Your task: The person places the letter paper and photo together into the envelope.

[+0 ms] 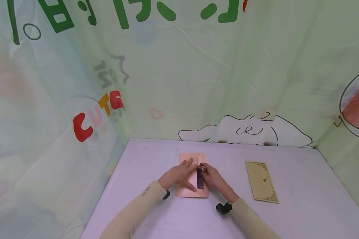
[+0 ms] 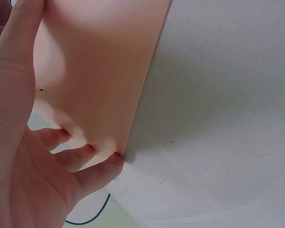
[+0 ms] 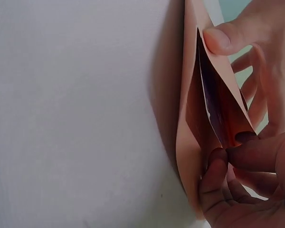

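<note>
— Where's the envelope (image 1: 186, 176)?
— Mid-tabletop (image 1: 149, 212), left of the tan card (image 1: 261, 182). Left hand (image 1: 179, 175) presses it flat, fingers spread; right hand (image 1: 213, 176) pinches a dark slip (image 1: 200, 178) at its opening.

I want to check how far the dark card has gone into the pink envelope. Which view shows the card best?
The right wrist view: the dark card sits inside the open pink envelope, pinched by the right hand. The head view shows only a small dark strip. The left wrist view shows none of it.
</note>
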The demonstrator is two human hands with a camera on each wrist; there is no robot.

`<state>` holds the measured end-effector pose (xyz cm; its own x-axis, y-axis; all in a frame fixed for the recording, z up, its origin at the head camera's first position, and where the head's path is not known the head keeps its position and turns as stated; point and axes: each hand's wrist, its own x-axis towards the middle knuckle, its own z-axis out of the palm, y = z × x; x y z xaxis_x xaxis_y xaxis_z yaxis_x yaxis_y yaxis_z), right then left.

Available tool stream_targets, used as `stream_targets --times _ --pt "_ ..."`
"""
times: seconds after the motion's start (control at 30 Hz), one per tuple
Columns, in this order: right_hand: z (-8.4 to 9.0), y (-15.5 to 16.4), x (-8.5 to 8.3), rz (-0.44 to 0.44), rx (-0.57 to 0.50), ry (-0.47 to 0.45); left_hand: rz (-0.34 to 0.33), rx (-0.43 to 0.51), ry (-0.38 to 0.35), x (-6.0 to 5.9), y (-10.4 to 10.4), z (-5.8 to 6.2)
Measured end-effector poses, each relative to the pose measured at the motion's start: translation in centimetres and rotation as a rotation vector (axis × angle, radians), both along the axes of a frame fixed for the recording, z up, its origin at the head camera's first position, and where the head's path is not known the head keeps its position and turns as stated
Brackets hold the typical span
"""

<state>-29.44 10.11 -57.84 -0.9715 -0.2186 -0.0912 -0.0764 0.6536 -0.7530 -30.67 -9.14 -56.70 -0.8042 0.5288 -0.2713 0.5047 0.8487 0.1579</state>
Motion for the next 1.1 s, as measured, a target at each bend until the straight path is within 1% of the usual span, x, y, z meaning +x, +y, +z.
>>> stream_targets --times 0.17,0.4,0.5,0.73,0.93,1.1 --pt "-0.1 -0.6 0.1 0.005 0.008 0.006 -0.010 -0.009 0.010 0.0 0.0 0.0" --pt "-0.1 -1.3 0.3 0.037 0.007 0.075 -0.014 -0.001 0.014 0.1 -0.1 0.2" --pt "-0.1 -1.5 0.3 0.042 0.005 0.089 -0.016 0.005 0.015 0.1 -0.2 0.1" --pt "-0.2 -1.8 0.4 0.032 0.010 0.062 -0.029 0.002 0.026 0.2 0.0 0.2" --pt "-0.1 -1.6 0.6 0.024 0.007 0.059 -0.026 -0.003 0.025 0.4 0.0 0.3" --pt "0.1 -0.6 1.1 -0.023 -0.010 0.044 -0.019 -0.005 0.030 0.3 0.0 0.3"
